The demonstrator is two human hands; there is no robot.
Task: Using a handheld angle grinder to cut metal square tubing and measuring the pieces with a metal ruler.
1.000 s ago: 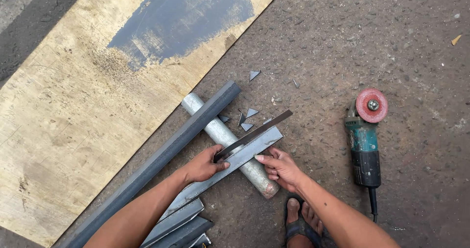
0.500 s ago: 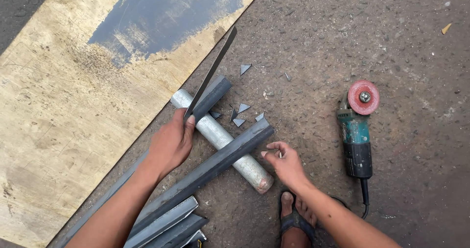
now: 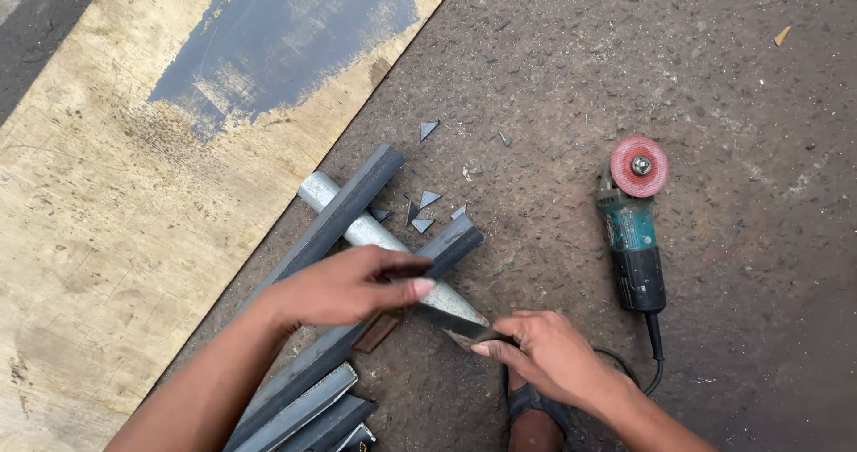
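2 hands meet over the metal at the bottom centre: your left hand (image 3: 344,284) lies curled over the dark grey steel angle bar (image 3: 375,300), fingers clenched around a flat dark steel strip (image 3: 446,320), and your right hand (image 3: 544,356) pinches that strip's far end between thumb and fingertips. The strip runs from about 10 o'clock to 4 o'clock, bridging the 2 hands, so each grips 1 end and neither is nearer. The angle bar's long axis runs from 7 o'clock up to 1 o'clock, crossing over a pale galvanised round pipe (image 3: 357,224). A second dark angle bar (image 3: 344,211) lies alongside, at 11 o'clock of your left hand. Small triangular metal offcuts (image 3: 427,200) are scattered at 12 o'clock. At 2 o'clock of your right hand, apart, rests a teal angle grinder with a red disc (image 3: 634,229) on the concrete floor (image 3: 732,77).
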